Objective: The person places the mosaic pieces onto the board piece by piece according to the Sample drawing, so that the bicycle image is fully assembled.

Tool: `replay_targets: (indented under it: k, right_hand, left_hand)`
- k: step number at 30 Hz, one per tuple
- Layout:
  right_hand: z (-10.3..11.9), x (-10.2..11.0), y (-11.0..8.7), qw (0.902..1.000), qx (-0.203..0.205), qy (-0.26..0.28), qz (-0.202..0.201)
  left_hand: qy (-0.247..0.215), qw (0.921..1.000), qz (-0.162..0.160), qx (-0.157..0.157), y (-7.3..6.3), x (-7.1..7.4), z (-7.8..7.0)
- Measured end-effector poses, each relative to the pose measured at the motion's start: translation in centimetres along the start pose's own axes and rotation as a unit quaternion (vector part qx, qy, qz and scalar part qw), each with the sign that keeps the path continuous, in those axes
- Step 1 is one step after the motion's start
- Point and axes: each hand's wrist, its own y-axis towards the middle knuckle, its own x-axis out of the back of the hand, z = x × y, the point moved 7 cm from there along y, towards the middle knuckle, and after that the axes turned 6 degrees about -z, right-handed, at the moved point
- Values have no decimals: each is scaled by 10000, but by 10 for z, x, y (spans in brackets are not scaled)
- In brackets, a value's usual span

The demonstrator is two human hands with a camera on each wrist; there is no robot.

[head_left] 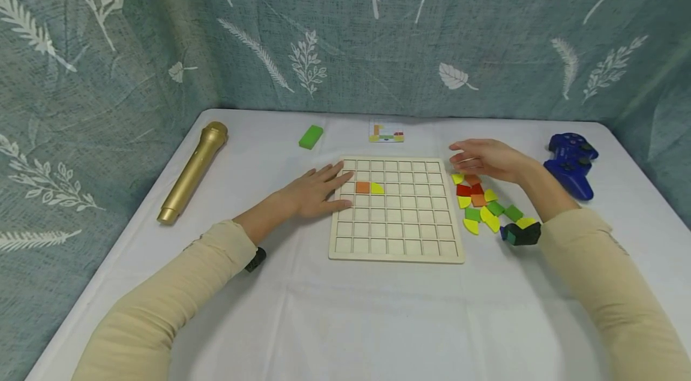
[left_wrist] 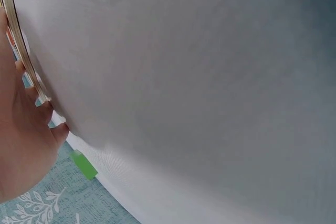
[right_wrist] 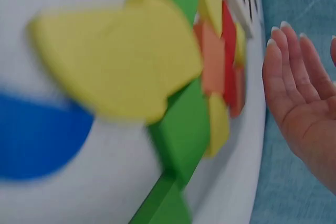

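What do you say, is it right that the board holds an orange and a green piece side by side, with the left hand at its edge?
Not quite: in the head view, the board holds an orange piece and a yellow piece, not green, side by side, with the left hand at its edge.

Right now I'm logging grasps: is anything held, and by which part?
Nothing is held: the left hand rests on the left edge of the board; the right hand looks empty.

Beneath your left hand (head_left: 318, 192), you have a white-clothed table (head_left: 378, 321). Beyond that hand and to its left, you face hanging teal fabric (head_left: 335, 9) printed with white leaves (head_left: 453, 76).
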Motion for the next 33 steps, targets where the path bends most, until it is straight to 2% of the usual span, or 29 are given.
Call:
replay_targets:
  k: [6,13,18,23,33]
  right_hand:
    - [-14,16,-6,9995,-70,140,-277]
    - [-24,27,-13,9989,102,29,-457]
    - [-27,26,-18,9956,200,-693,-595]
    - [-28,23,-20,9854,382,-1483,-746]
    - [-19,14,-19,9669,712,-2236,-1001]
  left_hand:
    - [-32,10000,-27,-23,-1,0,0]
    - [9,10000,-30,-7,0,0,1]
    - [-7,10000,-16,-5,0,1,0]
    - [-55,10000,-1,-19,-1,1,-2]
    - [19,10000,-10,33,0,0,0]
